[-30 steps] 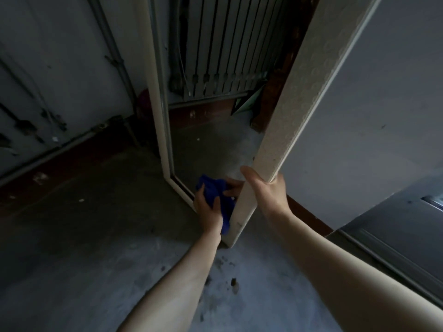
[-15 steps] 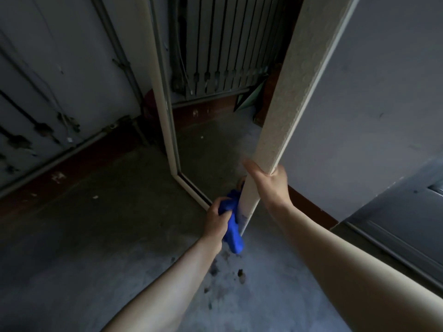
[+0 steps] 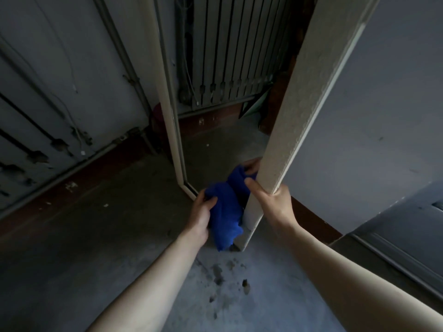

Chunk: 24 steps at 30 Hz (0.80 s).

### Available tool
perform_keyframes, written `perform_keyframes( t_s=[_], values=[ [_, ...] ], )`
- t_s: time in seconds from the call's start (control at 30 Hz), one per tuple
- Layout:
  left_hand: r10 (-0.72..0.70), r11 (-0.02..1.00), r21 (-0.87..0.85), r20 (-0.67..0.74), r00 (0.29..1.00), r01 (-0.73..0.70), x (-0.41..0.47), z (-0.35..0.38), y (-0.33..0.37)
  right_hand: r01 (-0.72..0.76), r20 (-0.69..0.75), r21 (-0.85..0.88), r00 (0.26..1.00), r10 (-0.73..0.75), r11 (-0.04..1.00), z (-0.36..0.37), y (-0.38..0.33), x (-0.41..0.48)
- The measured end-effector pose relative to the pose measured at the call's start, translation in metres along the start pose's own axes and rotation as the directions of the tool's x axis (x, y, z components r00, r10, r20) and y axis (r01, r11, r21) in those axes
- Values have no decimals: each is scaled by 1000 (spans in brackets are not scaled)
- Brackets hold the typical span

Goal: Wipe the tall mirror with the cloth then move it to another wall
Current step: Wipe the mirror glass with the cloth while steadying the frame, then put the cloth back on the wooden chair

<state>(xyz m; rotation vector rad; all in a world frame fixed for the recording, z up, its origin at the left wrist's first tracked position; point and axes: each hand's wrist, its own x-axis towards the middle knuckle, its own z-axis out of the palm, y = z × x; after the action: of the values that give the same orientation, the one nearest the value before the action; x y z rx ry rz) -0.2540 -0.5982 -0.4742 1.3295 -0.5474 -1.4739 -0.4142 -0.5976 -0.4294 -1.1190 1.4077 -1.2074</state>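
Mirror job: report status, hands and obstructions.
Left hand gripping blue cloth at mirror base. Right hand clamped on frame edge. Mirror on floor. No visible obstructions.

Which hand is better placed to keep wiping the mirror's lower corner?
Left. The left hand already holds the cloth against the mirror, while the right hand grips its frame.

The blue cloth (image 3: 225, 209), bunched in the left hand (image 3: 201, 213), now sits spread against the mirror's (image 3: 223, 149) lower right corner, no longer dangling.
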Motion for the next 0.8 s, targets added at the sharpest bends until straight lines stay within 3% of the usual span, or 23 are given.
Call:
perform_keyframes(
  t_s=[0.17, 0.37, 0.5, 0.6, 0.8],
  values=[
    [-213, 963, -178, -52, 976, 201, -1, 5, 27, -121, 12, -42, 992, 122, 992, -3, -9, -3],
    [-330, 926, -171, 70, 941, 337, -36, 27, 79, -222, 58, -239, 969, 242, 945, -19, -59, -17],
    [-238, 970, -48, -5, 971, 237, -75, 42, 121, -341, 91, -380, 911, 402, 860, -30, -111, -31],
    [-190, 980, -70, -27, 981, 187, -110, 54, 154, -380, 132, -485, 858, 496, 787, -39, -147, -50],
    [-116, 991, -75, -57, 992, 112, -186, 72, 232, -414, 168, -434, 835, 524, 800, -49, -230, -85]
  ],
)
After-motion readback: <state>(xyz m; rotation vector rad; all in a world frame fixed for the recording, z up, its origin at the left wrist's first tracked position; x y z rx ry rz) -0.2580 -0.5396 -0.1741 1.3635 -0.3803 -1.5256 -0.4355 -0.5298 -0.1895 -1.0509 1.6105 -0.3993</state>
